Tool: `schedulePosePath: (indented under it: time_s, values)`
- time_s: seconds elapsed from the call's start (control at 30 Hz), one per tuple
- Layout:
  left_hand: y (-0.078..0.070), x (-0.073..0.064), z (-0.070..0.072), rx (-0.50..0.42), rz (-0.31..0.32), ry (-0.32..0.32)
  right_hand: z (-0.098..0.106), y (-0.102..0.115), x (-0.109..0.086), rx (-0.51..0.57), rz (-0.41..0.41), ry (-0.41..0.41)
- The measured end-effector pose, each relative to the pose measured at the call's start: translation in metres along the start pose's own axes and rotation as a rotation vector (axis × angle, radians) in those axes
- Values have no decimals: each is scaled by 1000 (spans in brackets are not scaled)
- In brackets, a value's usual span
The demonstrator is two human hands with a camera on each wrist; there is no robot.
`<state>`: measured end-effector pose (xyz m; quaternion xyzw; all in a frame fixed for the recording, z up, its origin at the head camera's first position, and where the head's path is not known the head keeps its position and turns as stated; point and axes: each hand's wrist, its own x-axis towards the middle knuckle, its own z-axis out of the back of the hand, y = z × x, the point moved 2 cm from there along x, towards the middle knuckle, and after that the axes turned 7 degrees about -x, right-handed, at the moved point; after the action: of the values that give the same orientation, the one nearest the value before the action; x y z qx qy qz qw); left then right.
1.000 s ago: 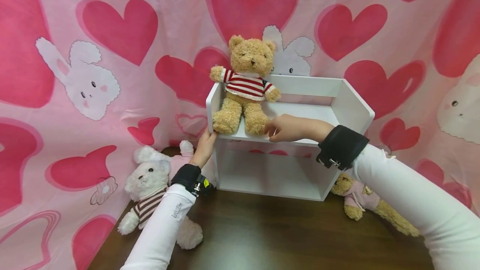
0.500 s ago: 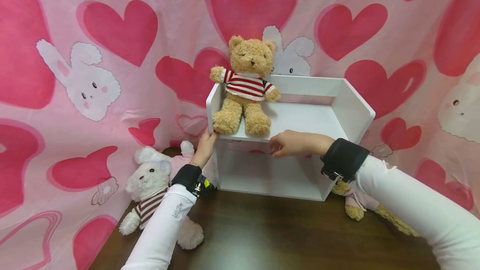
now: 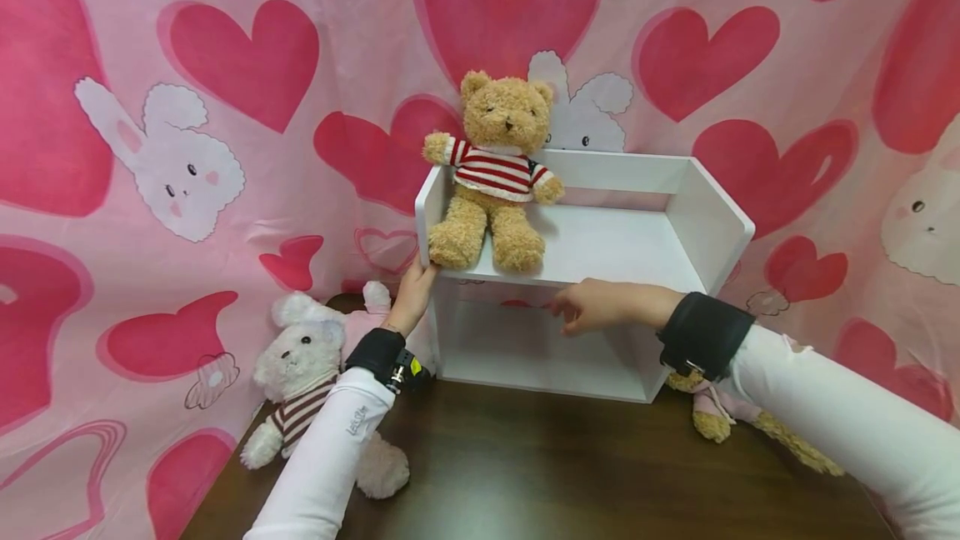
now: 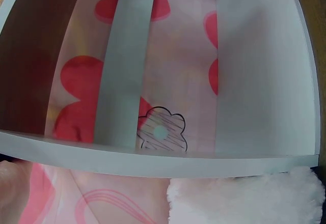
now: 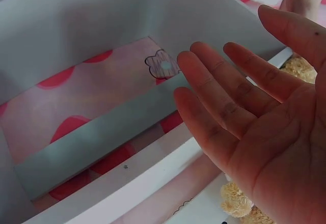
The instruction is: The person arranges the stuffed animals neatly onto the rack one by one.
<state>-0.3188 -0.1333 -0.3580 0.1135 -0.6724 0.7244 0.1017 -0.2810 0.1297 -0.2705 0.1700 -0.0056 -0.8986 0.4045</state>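
A tan teddy bear [image 3: 495, 169] in a red-and-white striped sweater sits on the upper left of a white two-tier shelf [image 3: 607, 244]. My left hand [image 3: 411, 298] touches the shelf's left side panel at the front edge, close under the bear's foot; its fingers are partly hidden. Just below the upper board's front edge, my right hand [image 3: 600, 305] hovers before the lower compartment, holding nothing. The right wrist view shows that palm [image 5: 280, 147] with fingers spread and slightly bent. Looking into the lower compartment, the left wrist view has a crossbar [image 4: 125, 66] at its back.
Left of the shelf, a white plush toy [image 3: 300, 357] in a brown-striped top leans beside a pink plush [image 3: 363, 323]. Another tan bear [image 3: 712, 415] in pink lies at the right, partly behind my sleeve. The shelf stands on a dark wooden table [image 3: 525, 465] before a heart-patterned curtain.
My right hand has left the bear's foot, moving down and slightly right to below the upper board's edge. The left hand and the bear stay in place.
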Motion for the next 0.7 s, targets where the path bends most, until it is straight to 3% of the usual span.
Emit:
schedulePosePath:
  time_s: [0.33,0.6,0.7]
  values:
    - [1,2,-3,11,4,-4,-8,0,-15,8,2,-12]
    - [0,0,-3,7,-1,5,-21,-15,-22,18,101,-49]
    - [0,-1,-2,7,2,-2,-22,-14,-23,25,65,-44]
